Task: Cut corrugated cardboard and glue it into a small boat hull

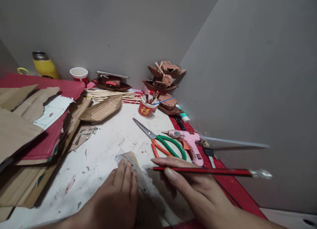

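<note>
My left hand (121,186) lies with its fingers stretched flat, pressing on a narrow strip of ribbed brown cardboard (142,182). A clear plastic piece (119,153), maybe a ruler, shows beside the strip's far end, mostly hidden by my fingers. Held between thumb and fingers, a red pencil (205,171) lies nearly level in my right hand (190,182), its tip pointing left above the strip. Just beyond that hand are scissors (155,136) with one green and one orange handle, blades apart. A pink glue gun (189,141) rests to their right.
Torn cardboard sheets (19,126) are piled at left. Behind stand a cardboard boat hull (104,109), thin wooden sticks (106,95), a red-and-white paper cup (145,110) and several brown model boats (163,85). A yellow bottle (46,66) and keys (210,153) are at the sides. Grey walls enclose the table.
</note>
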{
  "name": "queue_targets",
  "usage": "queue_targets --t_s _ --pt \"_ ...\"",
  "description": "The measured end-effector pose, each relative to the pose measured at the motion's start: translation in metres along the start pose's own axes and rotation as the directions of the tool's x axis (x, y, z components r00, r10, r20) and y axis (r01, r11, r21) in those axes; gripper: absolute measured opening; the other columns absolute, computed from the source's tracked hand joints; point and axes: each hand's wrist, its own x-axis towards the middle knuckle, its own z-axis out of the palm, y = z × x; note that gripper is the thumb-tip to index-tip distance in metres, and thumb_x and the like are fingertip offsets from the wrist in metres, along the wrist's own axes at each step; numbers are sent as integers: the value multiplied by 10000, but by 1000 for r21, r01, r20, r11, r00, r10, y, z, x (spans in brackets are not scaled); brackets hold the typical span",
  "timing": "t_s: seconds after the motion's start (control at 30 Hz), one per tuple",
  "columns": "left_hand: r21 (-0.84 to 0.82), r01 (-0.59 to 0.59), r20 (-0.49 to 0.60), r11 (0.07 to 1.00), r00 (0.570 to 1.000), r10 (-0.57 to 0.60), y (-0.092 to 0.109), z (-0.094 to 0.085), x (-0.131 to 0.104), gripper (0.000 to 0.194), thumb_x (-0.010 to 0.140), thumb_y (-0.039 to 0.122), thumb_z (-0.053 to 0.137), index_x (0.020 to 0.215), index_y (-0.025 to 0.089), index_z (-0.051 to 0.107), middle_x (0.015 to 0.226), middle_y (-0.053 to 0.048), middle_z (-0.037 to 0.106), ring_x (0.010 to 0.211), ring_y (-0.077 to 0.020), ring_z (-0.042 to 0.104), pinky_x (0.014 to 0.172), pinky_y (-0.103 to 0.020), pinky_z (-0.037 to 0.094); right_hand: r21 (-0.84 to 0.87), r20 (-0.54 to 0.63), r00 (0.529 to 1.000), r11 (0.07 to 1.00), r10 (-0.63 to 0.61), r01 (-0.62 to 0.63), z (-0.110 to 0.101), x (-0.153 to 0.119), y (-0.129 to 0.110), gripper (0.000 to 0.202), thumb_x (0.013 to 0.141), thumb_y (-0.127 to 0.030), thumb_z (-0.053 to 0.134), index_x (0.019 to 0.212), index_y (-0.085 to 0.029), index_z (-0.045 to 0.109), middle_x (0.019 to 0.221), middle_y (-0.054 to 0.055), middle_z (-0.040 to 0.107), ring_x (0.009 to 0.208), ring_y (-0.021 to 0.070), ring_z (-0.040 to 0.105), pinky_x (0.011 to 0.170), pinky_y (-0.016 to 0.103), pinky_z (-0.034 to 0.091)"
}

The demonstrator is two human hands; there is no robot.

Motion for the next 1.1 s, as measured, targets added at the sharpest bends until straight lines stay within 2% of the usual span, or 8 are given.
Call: queue_targets --t_s 0.1,0.2,0.27,0.43,0.67,0.73,0.9,1.1 --pt "15 14 -68 1000 998 -13 0 2 -1 570 875 502 444 1041 28 713 1083 -257 683 979 -363 675 796 -413 457 251 6 994 962 111 -109 24 21 -1 227 902 -367 552 965 -202 695 766 58 694 596 153 639 518 251 532" --pt "25 12 -84 1000 996 -10 0 3 -1 539 876 478 461 1059 30 698 1086 -251 686 991 -357 671 797 -416 468 430 74 967 867 244 -252 46 37 7 220 856 -397 612 898 -181 625 663 16 639 567 136 606 504 232 499" --pt "30 -4 -85 1000 996 7 0 3 -1 527 876 455 468 1070 15 684 1090 -263 680 988 -364 671 796 -430 475 470 105 959 837 262 -280 55 44 11 227 847 -408 616 859 -183 585 694 14 636 591 132 604 506 221 487" --pt "50 -31 -93 998 995 36 0 3 -2 416 865 313 501 1076 -7 663 1083 -277 675 978 -367 674 810 -449 474 419 114 978 884 174 -207 61 49 15 162 898 -339 539 842 -187 549 740 5 627 613 114 592 554 217 478" --pt "34 -37 -68 999 997 39 1 4 -3 478 890 366 461 1100 -20 649 1099 -290 666 1009 -374 661 826 -458 474 231 93 995 972 24 -45 61 46 20 128 930 -254 481 869 -188 572 810 19 619 754 147 607 673 256 503" --pt "27 -47 -30 999 998 48 1 5 -3 500 899 373 451 1121 -35 635 1121 -308 648 1029 -384 650 840 -474 466 218 104 995 975 10 -33 60 46 20 136 937 -248 466 879 -185 572 825 25 617 776 151 610 686 259 508" --pt "0 -70 19 998 997 70 1 4 -3 679 884 532 434 1159 -65 604 1158 -351 606 1068 -425 617 850 -518 456 196 114 993 980 3 -25 60 48 17 135 936 -234 460 879 -184 572 818 23 611 768 147 606 673 255 510" --pt "-36 -42 -36 998 999 41 -2 0 1 626 903 502 406 1065 -42 671 1097 -319 648 998 -400 660 811 -472 477 114 124 990 992 -62 48 55 50 16 163 930 -199 451 827 -181 576 761 10 599 724 139 582 654 245 480"
